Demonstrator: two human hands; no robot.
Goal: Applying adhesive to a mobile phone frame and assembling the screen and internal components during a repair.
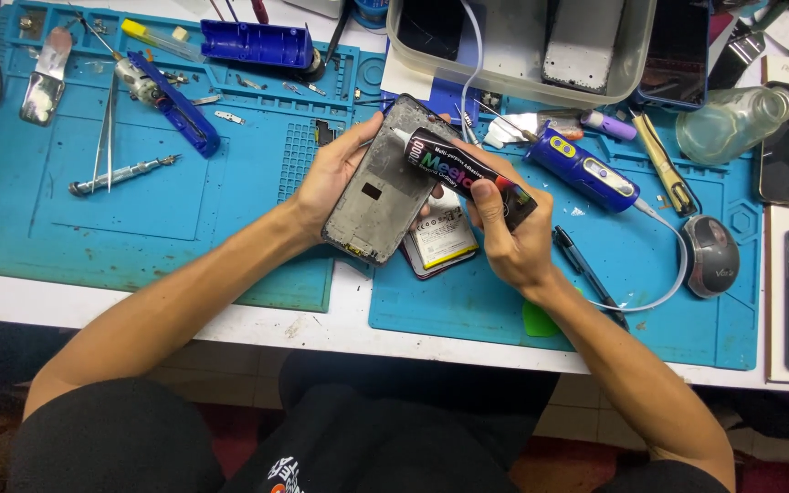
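At the centre of the frame the left hand (329, 180) grips a grey phone frame (383, 183) by its left edge, tilting it above the blue work mat (184, 210). The right hand (504, 233) is closed around a black glue tube (472, 175), its white nozzle resting on the frame's upper edge. Just under the frame lies an opened phone with its battery showing (440, 239) – partly hidden. To the right sit a blue power tool (584, 171) and a dark mouse (710, 256); upper left – tweezers (102, 137) and a small screwdriver (122, 175)
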